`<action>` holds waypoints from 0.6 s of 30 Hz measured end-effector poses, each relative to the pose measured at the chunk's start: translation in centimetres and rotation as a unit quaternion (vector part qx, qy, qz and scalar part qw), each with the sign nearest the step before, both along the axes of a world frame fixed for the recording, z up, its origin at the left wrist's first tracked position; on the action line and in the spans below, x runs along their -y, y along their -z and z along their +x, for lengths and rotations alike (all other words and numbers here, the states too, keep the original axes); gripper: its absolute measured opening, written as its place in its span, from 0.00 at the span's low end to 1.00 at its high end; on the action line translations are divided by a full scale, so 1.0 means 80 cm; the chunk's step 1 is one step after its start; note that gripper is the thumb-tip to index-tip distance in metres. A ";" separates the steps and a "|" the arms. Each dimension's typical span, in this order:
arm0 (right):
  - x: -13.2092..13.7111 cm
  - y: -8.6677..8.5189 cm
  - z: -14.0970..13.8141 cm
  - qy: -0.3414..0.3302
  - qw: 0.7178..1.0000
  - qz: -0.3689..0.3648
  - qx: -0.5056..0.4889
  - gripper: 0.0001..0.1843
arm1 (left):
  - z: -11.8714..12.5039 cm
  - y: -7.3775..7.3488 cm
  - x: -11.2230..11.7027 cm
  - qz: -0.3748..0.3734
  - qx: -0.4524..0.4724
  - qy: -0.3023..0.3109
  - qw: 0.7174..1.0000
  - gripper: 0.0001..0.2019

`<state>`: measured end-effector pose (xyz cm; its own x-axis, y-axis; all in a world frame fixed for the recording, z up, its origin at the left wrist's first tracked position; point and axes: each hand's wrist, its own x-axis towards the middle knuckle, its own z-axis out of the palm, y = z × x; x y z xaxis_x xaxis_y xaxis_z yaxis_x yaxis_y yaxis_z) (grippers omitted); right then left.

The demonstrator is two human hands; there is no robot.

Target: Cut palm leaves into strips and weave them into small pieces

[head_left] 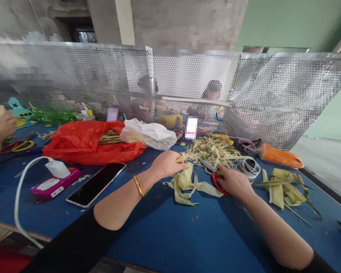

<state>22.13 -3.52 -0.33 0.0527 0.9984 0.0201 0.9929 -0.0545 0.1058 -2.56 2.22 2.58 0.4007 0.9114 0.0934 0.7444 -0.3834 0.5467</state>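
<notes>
Pale husk bundle [184,181] rests just below the left hand [167,163], whose fingers pinch its top, seemingly to steady it. Red-handled scissors [209,166] are gripped by the right hand [235,181], fingers around the handles, presumably for control. Trimmings [213,149] lie beyond that hand, probably out of the way; a cord coil [247,170] and loose husks [285,187] sit rightward, apparently within reach.
</notes>
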 end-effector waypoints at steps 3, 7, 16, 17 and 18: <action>0.003 -0.001 -0.002 -0.018 1.000 0.002 0.009 0.15 | 0.009 0.014 0.003 0.016 -0.112 0.002 0.994 0.21; 0.015 -0.006 -0.018 -0.150 0.984 0.093 -0.016 0.14 | 0.016 0.028 0.004 0.021 -0.146 0.016 0.989 0.19; 0.022 0.014 -0.053 -0.401 0.869 0.143 -0.251 0.12 | 0.017 0.033 -0.001 0.015 -0.138 0.022 0.990 0.14; 0.021 0.011 -0.048 -0.361 0.865 0.145 -0.315 0.12 | 0.016 0.032 -0.001 0.010 -0.135 0.022 0.990 0.13; 0.021 0.006 -0.044 -0.315 0.856 0.147 -0.382 0.12 | 0.016 0.032 -0.002 0.004 -0.134 0.025 0.991 0.12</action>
<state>18.62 -5.19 -0.80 -0.3853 0.7912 0.4749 0.6079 0.6048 -0.5144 -1.28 2.35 0.05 0.4562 0.8897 -0.0154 0.8424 -0.4263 0.3296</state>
